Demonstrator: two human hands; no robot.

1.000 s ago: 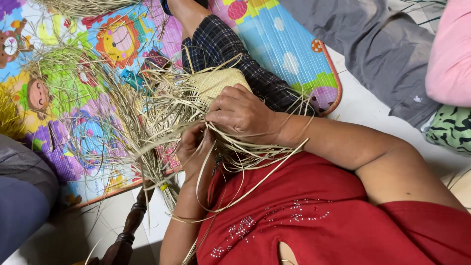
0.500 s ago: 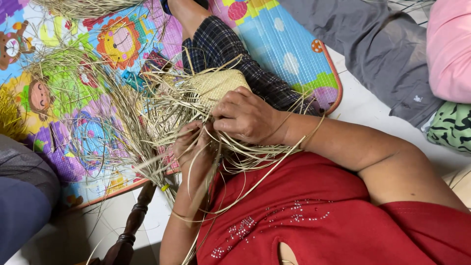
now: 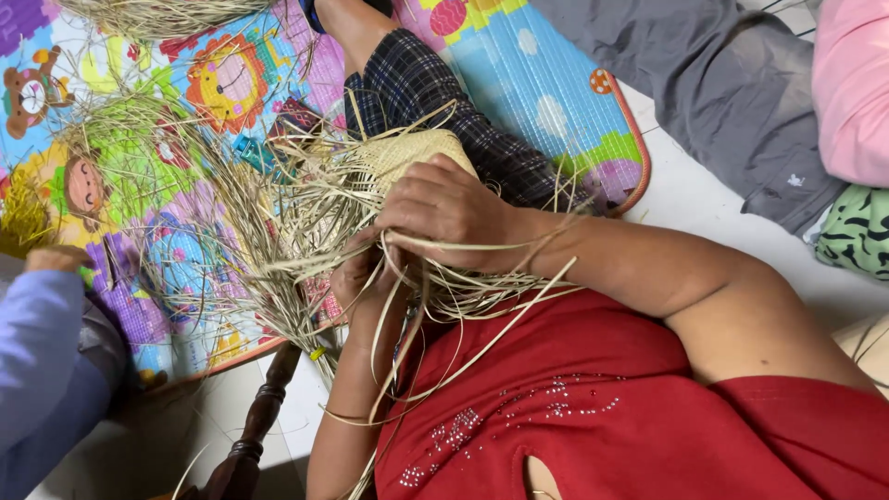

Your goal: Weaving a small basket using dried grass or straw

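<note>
Both the right hand and left hand pinch light, springy straw strands beside the stiffer woven piece, over the play mat's near edge.

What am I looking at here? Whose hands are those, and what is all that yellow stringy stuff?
This picture comes from a small camera worn on a person's head, looking down at their own lap. There is no machine, just two bare hands. The right hand lies on top, and the left hand is tucked underneath it. Both grip the stringy stuff, which is dry straw strips fanning out loosely. Part of it is already woven into a tight straw piece resting on the person's knee. Underneath lies a colourful play mat with cartoon animals. The person wears a red top. At the left edge you see another person's blue sleeve, and a dark wooden leg stands below.
</note>
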